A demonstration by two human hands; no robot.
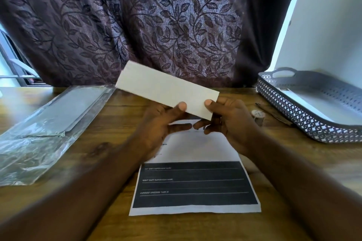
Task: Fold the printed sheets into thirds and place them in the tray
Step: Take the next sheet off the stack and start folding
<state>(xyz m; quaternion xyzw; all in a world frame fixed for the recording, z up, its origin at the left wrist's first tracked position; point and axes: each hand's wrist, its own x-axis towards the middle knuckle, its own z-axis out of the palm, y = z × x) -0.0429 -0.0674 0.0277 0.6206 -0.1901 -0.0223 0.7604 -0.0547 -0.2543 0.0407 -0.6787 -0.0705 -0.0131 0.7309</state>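
Already one folded sheet [166, 92] is pinched by left hand [162, 123] and right hand [231, 121]; traying into the tray [293, 115] and folding the flat sheet [195, 182] are left.

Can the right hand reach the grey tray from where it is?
Probably yes. The tray sits open-topped off to the side of the right hand, with only a small spool lying low between them. That hand and the left hand both pinch the folded sheet, though.

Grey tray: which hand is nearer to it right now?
Right. The right hand pinches the folded sheet at its right end, toward the grey tray but apart from it; the left hand pinches the same sheet beside it, farther from the tray.
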